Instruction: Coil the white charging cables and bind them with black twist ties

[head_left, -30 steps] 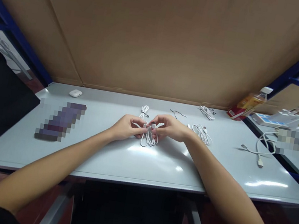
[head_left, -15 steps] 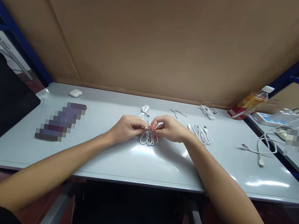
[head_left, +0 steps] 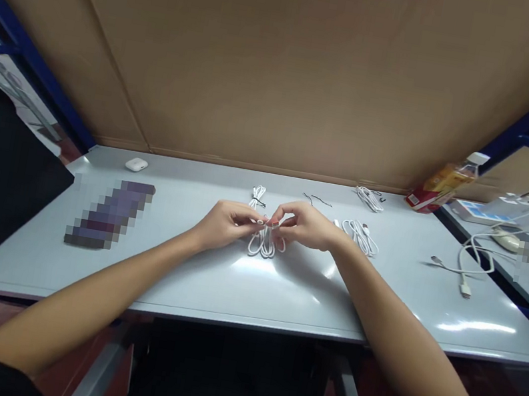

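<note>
Both hands meet over the middle of the grey table [head_left: 249, 290]. My left hand [head_left: 226, 223] and my right hand [head_left: 304, 225] each pinch the top of a coiled white cable [head_left: 265, 245], whose loops hang down onto the table between them. The fingertips almost touch above the coil. Just behind the hands lies another bundled white cable [head_left: 257, 195]. A third white coil [head_left: 361, 236] rests to the right of my right wrist.
A white earbud case [head_left: 136, 164] sits at the back left, a blurred dark object [head_left: 110, 213] nearer. Black twist ties [head_left: 317, 200] and a small cable bundle [head_left: 368, 198] lie at the back. A bottle [head_left: 442, 180], loose white cable [head_left: 467, 262] and power strip [head_left: 490, 212] are right.
The hands have stayed in place over the coil; the fingers have shifted a little on its top. The view has nudged slightly.
</note>
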`<state>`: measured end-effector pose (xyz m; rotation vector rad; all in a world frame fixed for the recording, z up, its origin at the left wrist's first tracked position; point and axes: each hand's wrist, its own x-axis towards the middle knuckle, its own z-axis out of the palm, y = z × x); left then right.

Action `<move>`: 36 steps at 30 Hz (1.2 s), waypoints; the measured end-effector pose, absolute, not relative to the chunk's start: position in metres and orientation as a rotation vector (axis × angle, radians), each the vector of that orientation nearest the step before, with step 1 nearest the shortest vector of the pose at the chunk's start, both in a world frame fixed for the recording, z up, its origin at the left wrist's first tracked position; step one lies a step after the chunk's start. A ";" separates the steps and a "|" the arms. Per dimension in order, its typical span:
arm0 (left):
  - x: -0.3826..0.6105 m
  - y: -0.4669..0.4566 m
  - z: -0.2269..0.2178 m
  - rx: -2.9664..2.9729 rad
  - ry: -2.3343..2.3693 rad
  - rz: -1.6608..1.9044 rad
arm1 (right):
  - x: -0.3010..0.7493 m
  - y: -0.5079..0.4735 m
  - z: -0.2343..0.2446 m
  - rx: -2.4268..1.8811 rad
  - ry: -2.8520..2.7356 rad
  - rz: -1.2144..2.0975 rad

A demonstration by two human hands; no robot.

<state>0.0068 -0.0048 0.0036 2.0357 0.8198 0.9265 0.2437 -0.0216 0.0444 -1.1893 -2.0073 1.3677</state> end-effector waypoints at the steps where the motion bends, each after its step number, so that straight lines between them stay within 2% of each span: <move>1: 0.005 -0.003 0.007 1.984 0.854 0.874 | 0.247 -0.021 0.047 -1.199 -2.017 1.351; 10: -0.061 0.031 0.050 1.976 1.049 0.363 | 0.303 -0.012 0.072 -1.683 -2.148 1.176; 12: -0.076 0.037 0.053 2.009 1.075 0.352 | 0.314 -0.009 0.072 -1.749 -2.146 1.209; 20: -0.084 0.041 0.051 1.879 1.085 0.249 | 0.320 -0.010 0.073 -1.569 -2.139 1.440; 29: -0.057 0.031 0.036 1.754 0.990 0.361 | 0.305 -0.007 0.063 -1.311 -2.046 1.676; 33: -0.028 0.015 0.023 1.839 1.022 0.454 | 0.280 -0.004 0.046 -1.272 -2.138 1.625; 36: -0.007 0.002 0.014 1.916 1.050 0.597 | 0.261 -0.004 0.035 -1.248 -2.217 1.388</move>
